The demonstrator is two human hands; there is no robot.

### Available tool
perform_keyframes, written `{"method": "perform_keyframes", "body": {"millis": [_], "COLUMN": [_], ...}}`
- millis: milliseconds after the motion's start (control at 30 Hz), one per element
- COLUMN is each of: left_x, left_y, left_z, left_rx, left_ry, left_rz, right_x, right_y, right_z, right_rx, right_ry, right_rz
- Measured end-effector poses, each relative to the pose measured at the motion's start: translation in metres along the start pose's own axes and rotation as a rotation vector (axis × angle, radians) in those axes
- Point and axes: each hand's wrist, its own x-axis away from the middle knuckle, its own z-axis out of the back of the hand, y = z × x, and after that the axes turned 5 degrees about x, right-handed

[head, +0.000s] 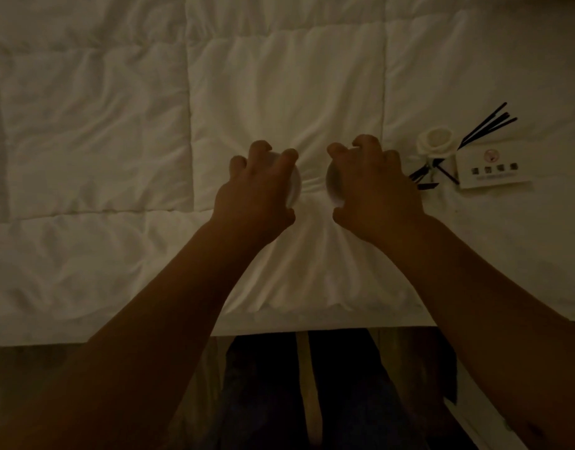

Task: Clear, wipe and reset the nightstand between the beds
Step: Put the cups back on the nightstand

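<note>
In dim light both my hands reach over a white quilted bed (117,141). My left hand (256,193) grips a round white cup-like object (294,188) from above, pressed into the quilt. My right hand (373,190) grips a second round pale object (333,183) the same way. The two objects sit close together, a small gap between them. Fingers cover most of each, so I cannot tell exactly what they are. The nightstand is not in view.
To the right on the bed lie a reed diffuser with black sticks (487,125) and a white flower (434,141), and a white sign card (492,170). The bed's near edge (279,329) runs across the frame; my legs and wood floor (302,384) lie below.
</note>
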Motion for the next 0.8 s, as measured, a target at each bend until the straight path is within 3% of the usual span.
{"method": "perform_keyframes", "body": {"millis": [300, 533, 800], "left_x": [0.007, 0.016, 0.019], "left_y": [0.000, -0.003, 0.017], "left_z": [-0.003, 0.003, 0.021], "left_rx": [0.054, 0.058, -0.053], "left_ry": [0.017, 0.068, -0.009], "left_rz": [0.049, -0.039, -0.215], "right_x": [0.015, 0.028, 0.059], "right_y": [-0.001, -0.003, -0.001], "right_z": [-0.005, 0.001, 0.003], "right_rx": [-0.071, -0.105, -0.226], "right_ry": [0.092, 0.130, 0.141], "right_rz": [-0.015, -0.073, -0.220]}}
